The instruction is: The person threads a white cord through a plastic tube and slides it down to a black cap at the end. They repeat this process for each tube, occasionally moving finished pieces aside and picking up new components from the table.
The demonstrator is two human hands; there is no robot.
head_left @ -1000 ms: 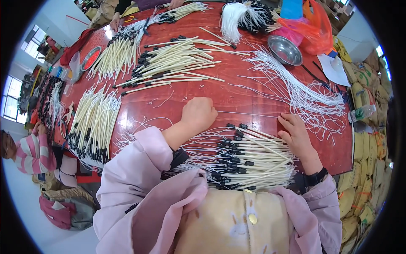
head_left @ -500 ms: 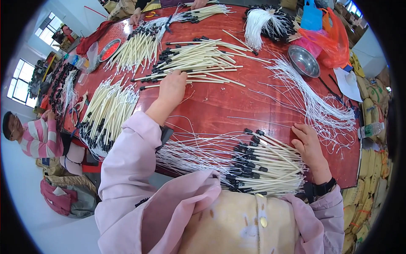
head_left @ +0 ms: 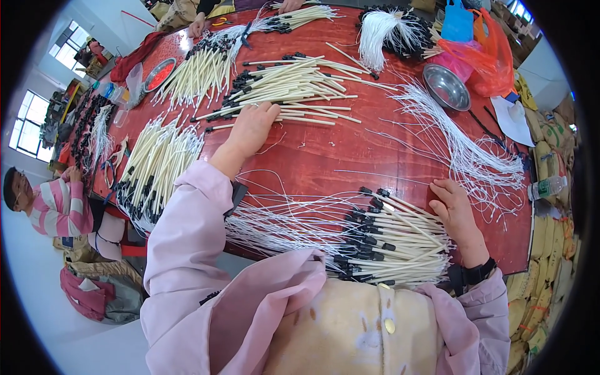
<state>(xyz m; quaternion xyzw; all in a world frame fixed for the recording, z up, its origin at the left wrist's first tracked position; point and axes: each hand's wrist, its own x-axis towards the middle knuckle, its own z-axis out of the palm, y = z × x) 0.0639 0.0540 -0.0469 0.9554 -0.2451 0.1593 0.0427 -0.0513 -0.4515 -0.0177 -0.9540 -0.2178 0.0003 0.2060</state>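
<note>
My left hand [head_left: 253, 128] reaches over the table with its fingers bent down on the near left edge of a pile of cream tubes [head_left: 297, 78] with black ends. The fingers appear closed around a tube, though their undersides are hidden. At the right, my right hand [head_left: 459, 215] rests with thumb and fingers loosely bent and apart. A thin white wire [head_left: 381, 176] runs along the red table to its fingertips. Just beside this hand lies a bundle of cream tubes [head_left: 400, 240] with black connectors, its long white wires [head_left: 281, 219] trailing left across the table's near edge.
On the red table [head_left: 312, 150] are more tube bundles [head_left: 165, 156], loose white wires [head_left: 459, 144], a metal bowl [head_left: 447, 87] and a dish of red pieces [head_left: 160, 74]. A bottle [head_left: 547, 187] stands at the right edge. Other people's hands [head_left: 197, 26] show at the far side.
The view has shifted slightly. My left hand stays at the tube pile, and my right hand stays beside the near bundle with hardly any movement.
</note>
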